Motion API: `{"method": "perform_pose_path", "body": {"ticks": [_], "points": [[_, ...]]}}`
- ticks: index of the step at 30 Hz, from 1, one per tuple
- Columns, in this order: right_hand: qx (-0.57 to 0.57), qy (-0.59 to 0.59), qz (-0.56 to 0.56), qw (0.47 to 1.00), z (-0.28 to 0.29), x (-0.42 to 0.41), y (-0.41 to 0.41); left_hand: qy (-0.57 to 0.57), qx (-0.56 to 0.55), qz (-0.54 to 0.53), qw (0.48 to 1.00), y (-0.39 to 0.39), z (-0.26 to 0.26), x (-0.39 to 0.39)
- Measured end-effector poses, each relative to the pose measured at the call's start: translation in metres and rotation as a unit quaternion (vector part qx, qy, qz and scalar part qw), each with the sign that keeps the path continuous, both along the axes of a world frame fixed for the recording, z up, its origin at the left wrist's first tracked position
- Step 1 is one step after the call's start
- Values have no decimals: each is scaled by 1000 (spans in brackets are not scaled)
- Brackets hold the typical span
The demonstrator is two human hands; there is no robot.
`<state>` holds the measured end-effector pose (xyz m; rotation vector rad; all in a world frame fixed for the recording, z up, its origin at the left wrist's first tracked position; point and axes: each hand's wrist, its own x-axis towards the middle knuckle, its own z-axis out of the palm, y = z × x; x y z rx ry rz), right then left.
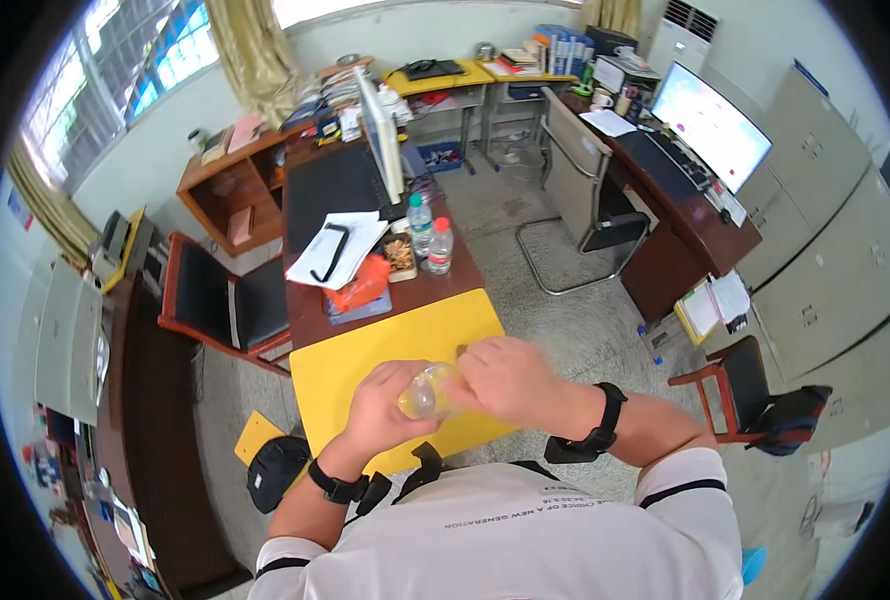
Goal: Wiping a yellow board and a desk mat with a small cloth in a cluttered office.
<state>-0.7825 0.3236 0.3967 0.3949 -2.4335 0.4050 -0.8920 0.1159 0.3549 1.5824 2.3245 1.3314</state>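
My left hand [381, 405] wraps around a clear plastic bottle [422, 394], tilted with its base towards me. Curled fingers of my right hand [503, 379] close over the bottle's other end, hiding its neck and cap. That hand is blurred. Both hands are above a yellow tabletop [362, 337]. A small dark brown thing [461, 350], too little exposed to name, shows behind my right fingers. Two more plastic bottles stand upright on the brown desk [456, 281] beyond, one with a green cap [419, 225] and one with a red cap [440, 247].
By those bottles are a tray of brown pieces [399, 255], an orange plastic bag [362, 283], papers [325, 259] and a monitor [379, 135]. Chairs stand left [219, 300] and right [587, 180]. A black bag [276, 472] is low at left.
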Motion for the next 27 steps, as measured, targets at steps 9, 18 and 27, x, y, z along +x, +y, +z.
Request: {"method": "perform_pose_path", "body": {"ticks": [9,18,27], "points": [[61,45,117,990,14,134,80,-303,-231,-274,883,79,44,89],[194,128,178,956,60,246,126,-330,-328,-489,738,176,66,129],[242,145,167,945,74,309,138,-255,-256,-500,787,216,68,185]]}}
